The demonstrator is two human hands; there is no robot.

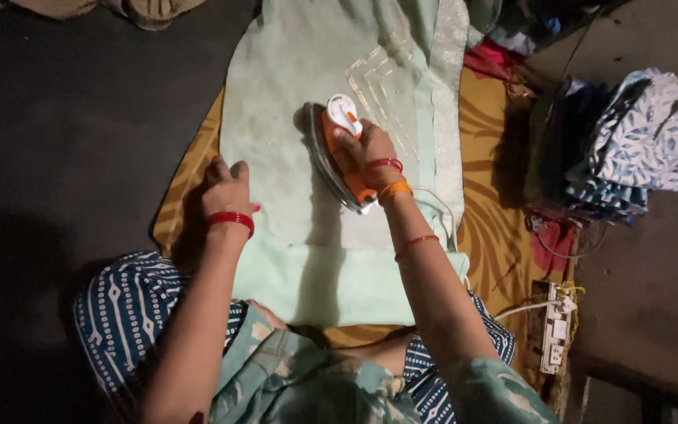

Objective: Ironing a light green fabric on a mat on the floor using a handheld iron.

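Head view: person seated on a dark floor, pale green cloth (308,157) spread flat over a yellow-brown patterned mat (496,196). Right hand (366,149) is closed around the orange handle of an electric iron (337,153), which sits sole-down on the cloth, roughly mid-panel, just left of an embroidered border. Left hand (225,188) lies on the cloth's left edge, fingers loosely curled and pressing it down; it grasps nothing.

Progress, as a judgement: the stretch of cloth nearest the person looks smooth and flat. The far end, by the embroidery, shows faint folds, so that part likely remains.

To the right, a heap of folded printed fabrics (629,149) rests well apart from the mat; whether pressed or waiting cannot be told. A white power strip (555,334) lies near the mat's right corner.
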